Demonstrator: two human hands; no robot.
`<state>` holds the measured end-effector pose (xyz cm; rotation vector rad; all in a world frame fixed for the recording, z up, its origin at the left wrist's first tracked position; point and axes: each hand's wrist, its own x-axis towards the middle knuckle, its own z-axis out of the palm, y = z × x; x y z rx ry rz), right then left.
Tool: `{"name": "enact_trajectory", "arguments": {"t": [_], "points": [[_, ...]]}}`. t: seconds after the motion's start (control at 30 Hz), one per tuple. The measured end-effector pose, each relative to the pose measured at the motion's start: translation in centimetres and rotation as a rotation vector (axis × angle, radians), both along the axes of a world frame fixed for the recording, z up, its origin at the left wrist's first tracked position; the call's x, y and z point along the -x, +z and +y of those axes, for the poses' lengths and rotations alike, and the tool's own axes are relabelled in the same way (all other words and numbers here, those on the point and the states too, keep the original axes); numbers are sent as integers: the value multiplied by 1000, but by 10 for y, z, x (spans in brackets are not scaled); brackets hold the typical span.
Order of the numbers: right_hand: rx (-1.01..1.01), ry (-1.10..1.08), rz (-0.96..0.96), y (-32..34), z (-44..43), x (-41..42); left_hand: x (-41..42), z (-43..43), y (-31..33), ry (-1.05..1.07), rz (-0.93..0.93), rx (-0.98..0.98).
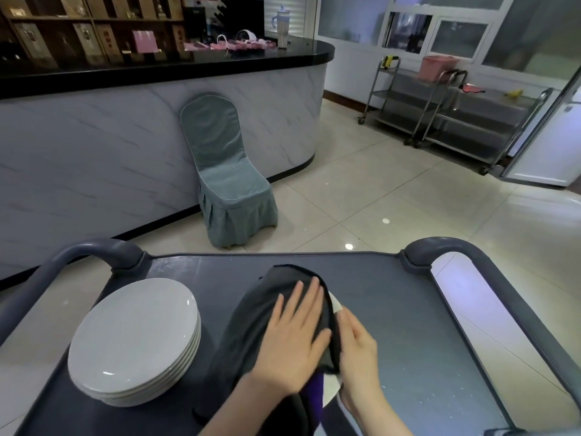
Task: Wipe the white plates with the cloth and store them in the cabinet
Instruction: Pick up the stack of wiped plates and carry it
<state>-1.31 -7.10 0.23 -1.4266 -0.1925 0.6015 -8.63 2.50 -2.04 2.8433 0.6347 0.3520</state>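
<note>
Left hand [292,338] presses flat on the dark cloth [251,335] covering a white plate [335,305] on the cart [408,325]. Right hand [358,350] lies along its right rim (grip hidden, cannot tell). The plate stack [135,338] sits left, nearer the left hand.

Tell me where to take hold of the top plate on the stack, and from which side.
Take the top plate by its right rim, probably, the side facing the cloth. It lies flat and the stacked rims stand slightly apart, leaving a gap to hook fingers under; the cart handle crowds the far left.
</note>
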Motion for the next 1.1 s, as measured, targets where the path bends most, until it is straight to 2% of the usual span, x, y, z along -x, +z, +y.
{"name": "enact_trajectory", "arguments": {"t": [0.07, 0.17, 0.3, 0.37, 0.5, 0.63, 0.7, 0.77, 0.83, 0.9, 0.97, 1.03, 1.1], "points": [[-33, 73, -24, 3, -1, 2, -4, 19, 11, 23, -29, 35], [-68, 226, -177, 26, -3, -5, -2, 40, 39, 21, -74, 90], [64, 459, -558, 60, -11, -33, 8, 58, 68, 20, -197, 509], [112, 474, -644, 71, -14, -50, 15, 59, 67, 93, -316, 722], [17, 337, -554, 81, -17, -58, 22, 36, 52, 395, -632, 979], [-99, 96, -279, 57, -12, -45, 21, 27, 35, 637, -745, 1256], [-40, 76, -287, 47, -8, -39, 21, 40, 35, 630, -709, 1215], [-22, 153, -359, 50, -5, -39, 23, 58, 42, 540, -599, 996], [-26, 314, -442, 60, -1, -45, 24, 70, 56, 371, -492, 839], [106, 522, -622, 64, 6, -50, 20, 74, 65, 189, -325, 732], [213, 640, -770, 63, 10, -52, 19, 73, 66, 84, -219, 700], [178, 596, -747, 66, 11, -55, 22, 71, 60, 147, -309, 762], [33, 428, -592, 70, 10, -58, 26, 64, 49, 379, -542, 859]]}}
